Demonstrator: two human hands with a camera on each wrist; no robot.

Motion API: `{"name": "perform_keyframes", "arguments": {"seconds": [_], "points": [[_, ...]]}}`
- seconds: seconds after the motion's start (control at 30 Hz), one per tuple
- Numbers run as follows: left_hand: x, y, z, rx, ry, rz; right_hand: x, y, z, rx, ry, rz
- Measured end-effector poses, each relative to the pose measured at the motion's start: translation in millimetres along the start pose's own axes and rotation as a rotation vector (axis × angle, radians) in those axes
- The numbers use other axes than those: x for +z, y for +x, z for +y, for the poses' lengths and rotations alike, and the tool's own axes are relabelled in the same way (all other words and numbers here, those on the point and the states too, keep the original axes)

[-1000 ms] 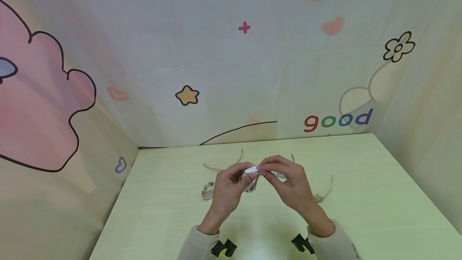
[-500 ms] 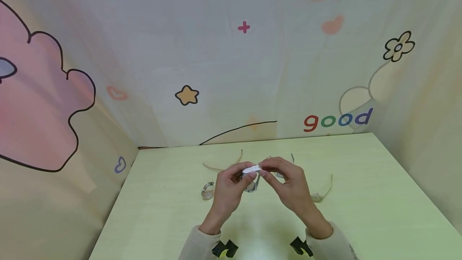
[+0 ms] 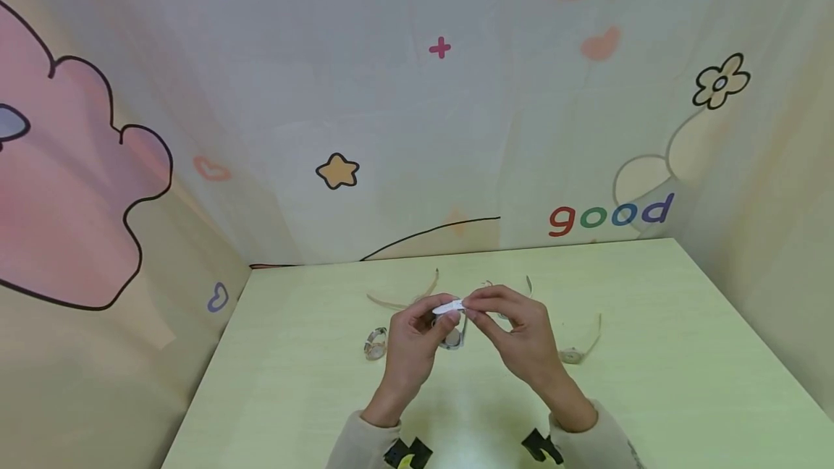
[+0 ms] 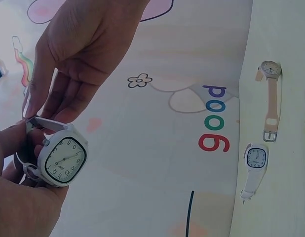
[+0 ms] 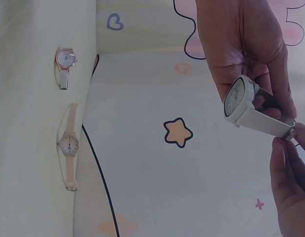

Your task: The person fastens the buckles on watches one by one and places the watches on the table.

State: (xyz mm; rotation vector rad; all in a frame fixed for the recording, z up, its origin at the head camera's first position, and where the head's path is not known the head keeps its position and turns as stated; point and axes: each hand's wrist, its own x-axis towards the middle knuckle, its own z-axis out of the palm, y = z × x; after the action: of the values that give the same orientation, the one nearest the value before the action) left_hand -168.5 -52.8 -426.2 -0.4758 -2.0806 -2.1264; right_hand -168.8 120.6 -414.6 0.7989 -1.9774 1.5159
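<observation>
Both hands are raised over the table around a white wristwatch (image 4: 66, 160) with a squarish, black-rimmed face. My left hand (image 3: 412, 346) grips it, with fingers inside the looped strap, as the right wrist view shows. My right hand (image 3: 524, 331) pinches the white strap (image 5: 261, 122) at its buckle end between thumb and index finger. In the head view the strap's pale tip (image 3: 448, 307) lies over the left thumb, and the watch case hangs below, partly hidden by that hand.
Several other watches lie on the table (image 3: 274, 382): a rose-gold-cased one (image 5: 66, 58) on the left, a peach-strapped one (image 5: 68, 143) behind the left hand, a white square one (image 4: 256, 157) behind the right hand and a tan-strapped one (image 4: 271, 98) on the right. A printed backdrop (image 3: 417, 107) encloses the table.
My right hand has drawn slightly left and down, its fingertips shifting along the strap. My left hand keeps its grip on the watch nearly in place.
</observation>
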Motion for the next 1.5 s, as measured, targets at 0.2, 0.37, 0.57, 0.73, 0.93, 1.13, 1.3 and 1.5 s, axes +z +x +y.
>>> {"name": "perform_keyframes", "arguments": {"seconds": [0.2, 0.37, 0.57, 0.73, 0.93, 1.13, 1.3, 1.5], "points": [[0.8, 0.2, -1.0, 0.033, -0.009, 0.007, 0.1, -0.3, 0.5, -0.026, 0.019, -0.024], [0.0, 0.7, -2.5, 0.025, -0.005, -0.001, 1.9, -0.6, 0.9, -0.064, 0.012, -0.007], [-3.8, 0.6, -2.1, 0.023, 0.022, -0.045, 2.4, -3.2, 0.5, -0.008, 0.114, -0.017], [-8.0, 0.6, -1.0, 0.035, 0.039, -0.084, 0.8, -4.0, 2.7, 0.028, 0.181, -0.020], [-12.5, 1.9, 0.5, 0.048, 0.087, -0.119, -3.6, -2.5, 1.8, 0.055, 0.200, 0.015], [-15.2, 3.0, 0.0, -0.020, 0.138, -0.138, -9.2, -2.0, 2.6, 0.053, 0.212, 0.087], [-15.1, 3.9, -1.7, -0.010, 0.155, -0.140, -10.8, -2.2, 1.3, 0.049, 0.226, 0.110], [-15.1, 4.1, -4.2, 0.052, 0.138, -0.088, -11.3, -3.0, 1.6, 0.069, 0.199, 0.097]]}}
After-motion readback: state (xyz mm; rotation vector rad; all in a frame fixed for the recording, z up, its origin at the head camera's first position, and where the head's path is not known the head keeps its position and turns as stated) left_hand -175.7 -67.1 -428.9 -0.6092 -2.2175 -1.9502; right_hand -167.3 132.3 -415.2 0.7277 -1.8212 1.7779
